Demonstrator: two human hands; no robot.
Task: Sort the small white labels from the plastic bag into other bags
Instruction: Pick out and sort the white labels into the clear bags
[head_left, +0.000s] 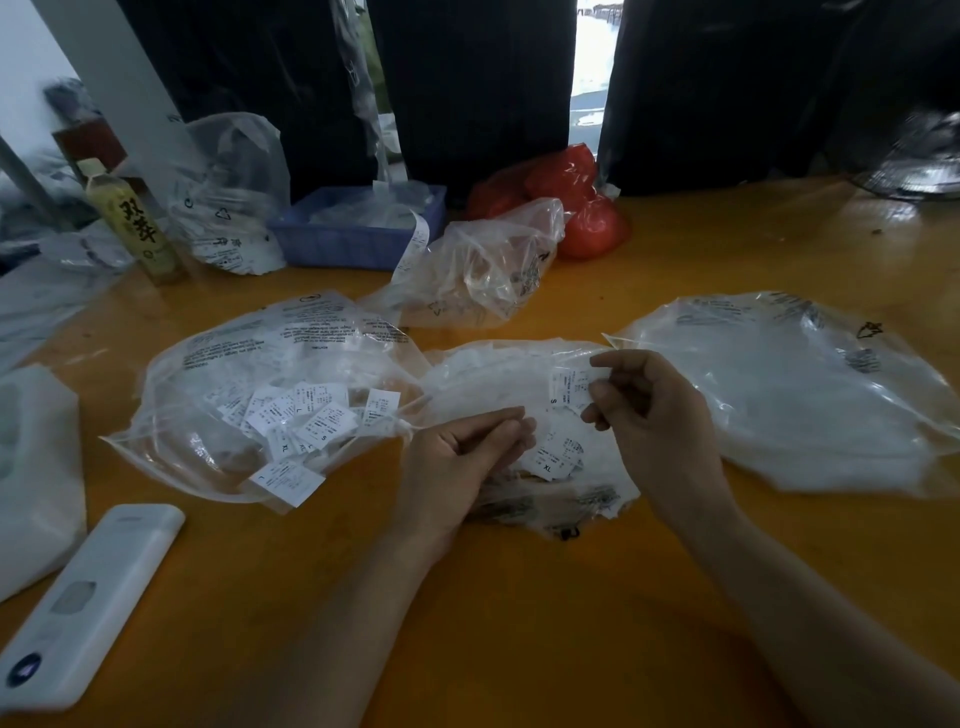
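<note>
1. Two hands work low over the orange bench (519, 623). The left hand (462, 457) lies palm up with its fingers loosely curled against the edge of the middle bag (519, 384); whether it pinches a label or only the plastic I cannot tell. A white remote-like device (88, 603) lies nearest, at the left edge.
2. The right hand (654, 415) has its grip pressed together, thumb and fingers pinching one small white label (569, 387) marked S, held just above the middle bag.
3. The middle bag, between the hands, looks like the source: a pale heap of labels fills it, and a loose label marked XL (553, 460) shows just beside the left fingers. Much appears left to sort.
4. The left bag (270, 364) holds a scatter of labels (306, 421) marked L, S and XL, so its role as a sorted bag is unclear to me.
5. The right bag (789, 395) lies just beside the right hand and shows a whitish mass inside; I cannot make out single labels there. The S label may be bound for it, judging by closeness only.
6. Farther back stand a crumpled clear bag (483, 260), a blue basket (358, 234), a red bag (576, 197) and a bottle (135, 223).
</note>
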